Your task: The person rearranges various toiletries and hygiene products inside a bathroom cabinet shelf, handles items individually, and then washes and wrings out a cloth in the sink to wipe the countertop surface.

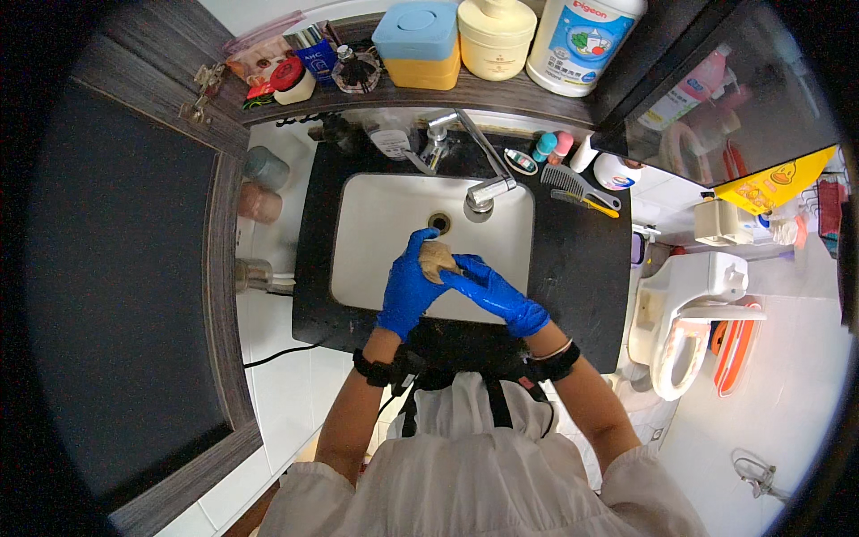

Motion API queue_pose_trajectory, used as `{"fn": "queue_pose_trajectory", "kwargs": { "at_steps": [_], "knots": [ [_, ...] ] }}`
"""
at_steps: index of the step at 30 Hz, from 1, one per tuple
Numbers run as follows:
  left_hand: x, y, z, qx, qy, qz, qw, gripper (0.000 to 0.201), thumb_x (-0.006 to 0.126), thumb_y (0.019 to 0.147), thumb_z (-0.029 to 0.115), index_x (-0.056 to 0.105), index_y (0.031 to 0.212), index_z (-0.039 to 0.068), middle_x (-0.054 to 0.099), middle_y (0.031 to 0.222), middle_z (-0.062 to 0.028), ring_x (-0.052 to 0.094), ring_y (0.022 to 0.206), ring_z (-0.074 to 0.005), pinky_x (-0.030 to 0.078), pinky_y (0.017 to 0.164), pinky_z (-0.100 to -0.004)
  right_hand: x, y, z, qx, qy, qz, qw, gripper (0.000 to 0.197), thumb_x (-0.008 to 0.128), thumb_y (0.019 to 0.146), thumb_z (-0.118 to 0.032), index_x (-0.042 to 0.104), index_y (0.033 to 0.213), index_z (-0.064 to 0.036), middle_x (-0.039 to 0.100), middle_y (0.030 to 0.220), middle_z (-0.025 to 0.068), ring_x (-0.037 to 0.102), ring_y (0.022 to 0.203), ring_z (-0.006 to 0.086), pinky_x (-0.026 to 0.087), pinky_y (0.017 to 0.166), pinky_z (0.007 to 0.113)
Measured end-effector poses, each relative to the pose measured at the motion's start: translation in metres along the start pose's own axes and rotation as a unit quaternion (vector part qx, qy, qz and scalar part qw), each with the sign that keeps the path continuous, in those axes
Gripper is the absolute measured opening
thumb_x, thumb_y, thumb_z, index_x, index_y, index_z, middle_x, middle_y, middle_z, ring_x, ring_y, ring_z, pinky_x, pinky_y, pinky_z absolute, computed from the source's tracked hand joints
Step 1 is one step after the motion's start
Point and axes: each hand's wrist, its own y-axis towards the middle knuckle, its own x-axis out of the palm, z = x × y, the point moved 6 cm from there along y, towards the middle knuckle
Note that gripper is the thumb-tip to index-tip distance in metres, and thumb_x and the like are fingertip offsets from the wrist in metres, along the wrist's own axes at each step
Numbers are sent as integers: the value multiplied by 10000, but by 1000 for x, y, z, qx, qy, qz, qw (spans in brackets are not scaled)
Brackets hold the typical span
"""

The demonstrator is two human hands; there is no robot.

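Both of my hands wear blue rubber gloves and meet over the front half of a white sink basin (pixel 371 210). Between them is a small tan, rounded, soft-looking thing (pixel 438 260); its exact kind is not clear. My left hand (pixel 409 294) grips it from the left, thumb and fingers around its side. From the right, my right hand (pixel 490 292) holds its lower right edge with the fingers reaching across. Just beyond the thing lies the dark drain hole (pixel 438 222). A chrome faucet (pixel 436 143) stands behind the basin, its spout head (pixel 492 191) over the right side.
A black countertop (pixel 577 268) surrounds the basin. Combs (pixel 580 188) and small bottles lie at its back right. Overhead, a shelf carries a blue-and-yellow container (pixel 417 45), a cream jar (pixel 497 40) and a white bottle (pixel 582 45). An open cabinet door (pixel 134 259) stands left; a toilet (pixel 684 331) is right.
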Motion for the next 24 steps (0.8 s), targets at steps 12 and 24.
{"fn": "queue_pose_trajectory", "kwargs": {
  "at_steps": [12, 24],
  "knots": [
    [43, 6, -113, -92, 185, -192, 959, 415, 647, 762, 317, 602, 1040, 13, 646, 1009, -205, 631, 876, -384, 497, 802, -438, 10, 28, -26, -181, -580, -3, 794, 767, 665, 692, -66, 309, 1372, -57, 426, 1284, 259, 575, 978, 391, 504, 797, 440],
    [50, 57, -79, 42, 488, -247, 836, 292, 665, 677, 373, 684, 713, 84, 654, 717, -153, 643, 655, -330, 514, 607, -451, -30, 92, 42, -74, -496, -71, 862, 332, 746, 642, -284, 660, 857, -47, 652, 825, 207, 637, 778, 372, 515, 676, 436]
  ]
}}
